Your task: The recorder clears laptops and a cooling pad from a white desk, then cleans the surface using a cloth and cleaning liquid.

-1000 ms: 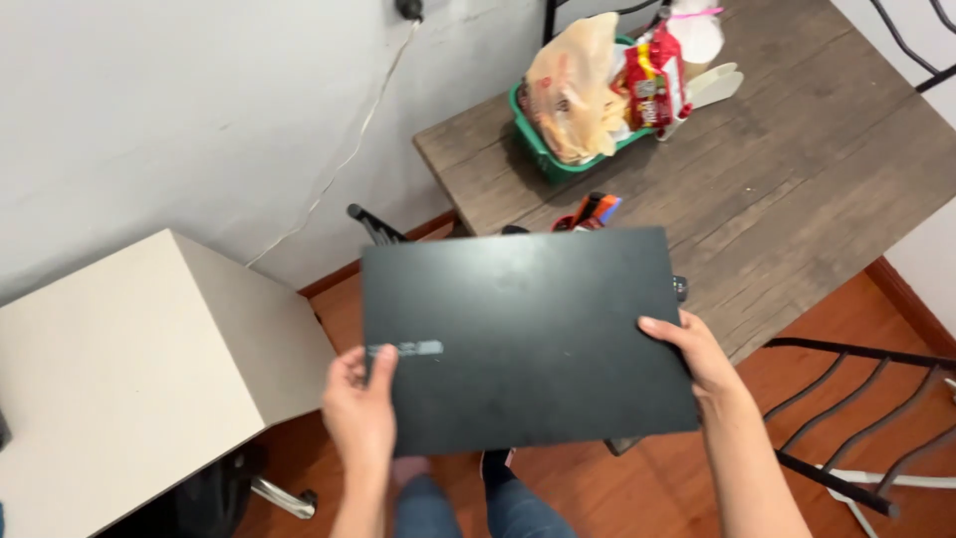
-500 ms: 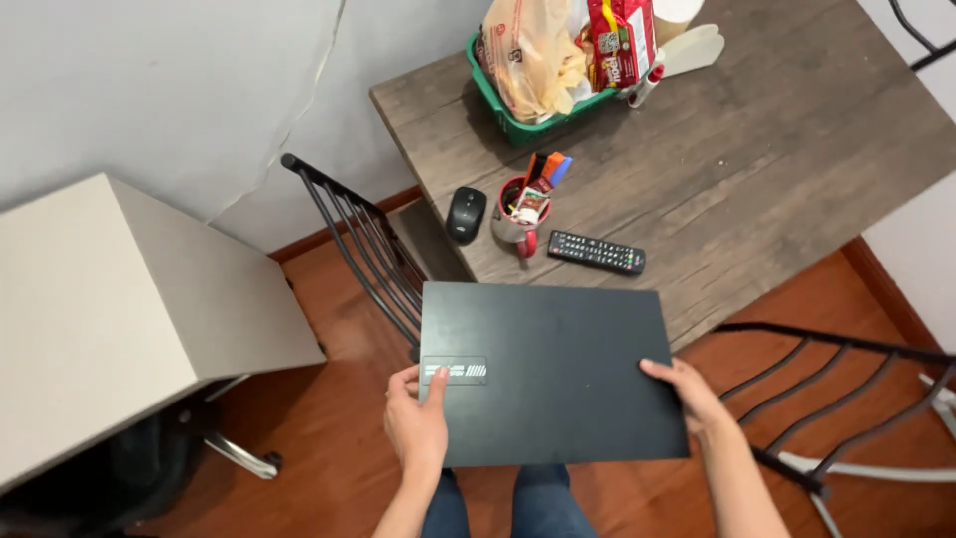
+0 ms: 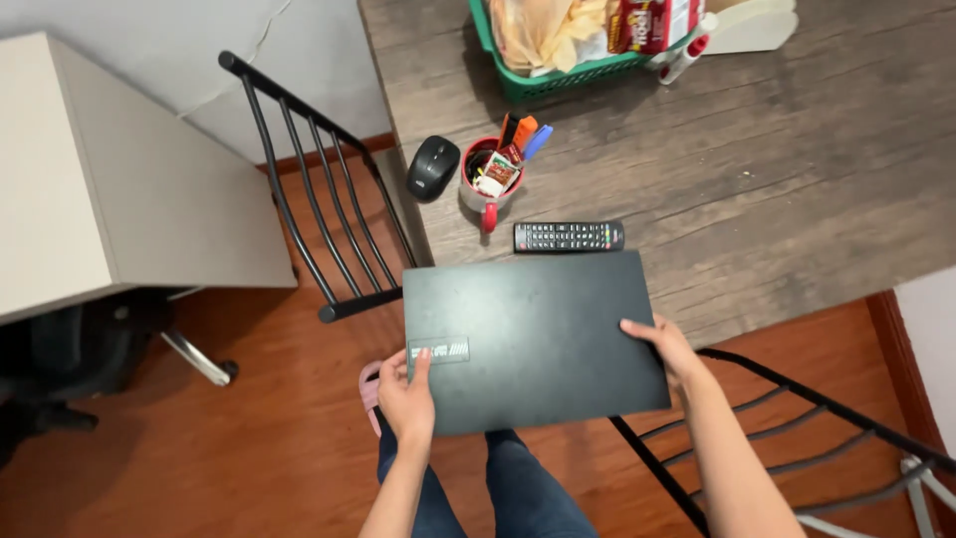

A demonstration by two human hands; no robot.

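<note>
Laptop, closed, black and matte, is held flat between your two hands above the near edge of the wooden table; its far edge overlaps the tabletop while its near edge hangs over your legs and the reddish wood floor. Head view: your left hand grips the near left corner, thumb pressed on top beside a small rectangular label, fingers curled under the lid. Your right hand clasps the right edge, thumb lying on the upper surface, remaining fingers hidden beneath. Just beyond the laptop's far edge lies a black remote control, close to it though contact cannot be told. Farther back stands a red mug stuffed with markers and small packets, and to its left a black computer mouse. A green basket holding bagged snacks sits at the table's rear. A black metal chair stands left of the table; a second one is under your right forearm. A beige cabinet occupies the left.
</note>
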